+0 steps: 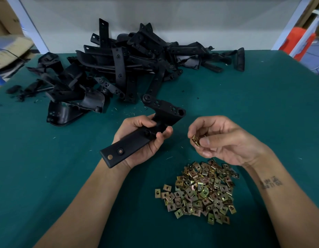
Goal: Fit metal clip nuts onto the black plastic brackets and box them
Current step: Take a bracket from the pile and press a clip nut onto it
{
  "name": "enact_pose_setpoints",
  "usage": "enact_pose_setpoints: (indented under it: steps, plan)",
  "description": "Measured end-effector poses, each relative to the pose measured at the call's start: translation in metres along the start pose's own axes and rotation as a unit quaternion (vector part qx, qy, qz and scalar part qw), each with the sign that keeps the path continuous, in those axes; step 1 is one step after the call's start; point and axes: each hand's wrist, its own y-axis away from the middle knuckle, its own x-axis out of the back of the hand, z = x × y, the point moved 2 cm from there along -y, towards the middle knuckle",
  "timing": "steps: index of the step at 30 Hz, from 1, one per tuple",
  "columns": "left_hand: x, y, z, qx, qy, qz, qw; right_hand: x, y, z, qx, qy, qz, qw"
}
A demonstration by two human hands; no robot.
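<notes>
Nearest, a heap of brass-coloured clip nuts (198, 190) lies on the green bench (47, 176) toward its near edge. Above it, the right hand (223, 140) pinches one clip nut (196, 139). The left hand (142, 138) grasps a black bracket (137, 138). More brackets (119, 68) are piled at the far edge.

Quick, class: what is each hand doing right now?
Left hand: grip closed round a black bracket.
Right hand: grip pinching a metal clip nut, apart from the bracket.
</notes>
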Motion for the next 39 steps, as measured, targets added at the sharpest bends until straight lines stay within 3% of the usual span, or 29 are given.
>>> enact_pose_setpoints:
  steps: [13, 22, 31, 36, 39]
  plan:
    - [0.003, -0.003, 0.000, -0.008, -0.013, 0.022, 1.000, -0.003, -0.008, 0.001, 0.008, 0.061, 0.145, 0.988]
    - [0.004, -0.003, 0.001, -0.025, 0.034, 0.024, 0.999, -0.005, -0.011, -0.001, 0.035, 0.058, 0.259, 0.964]
    - [0.004, -0.003, 0.001, -0.034, 0.080, 0.011, 0.996, -0.009, -0.010, -0.004, 0.030, 0.080, 0.286, 0.954]
    - [0.006, -0.003, 0.000, -0.034, 0.090, 0.008, 0.995, -0.007, -0.007, -0.008, 0.024, 0.160, 0.329, 0.931]
    - [0.004, -0.002, 0.000, -0.022, 0.079, -0.002, 0.997, -0.006, -0.005, -0.011, 0.051, 0.148, 0.350, 0.923]
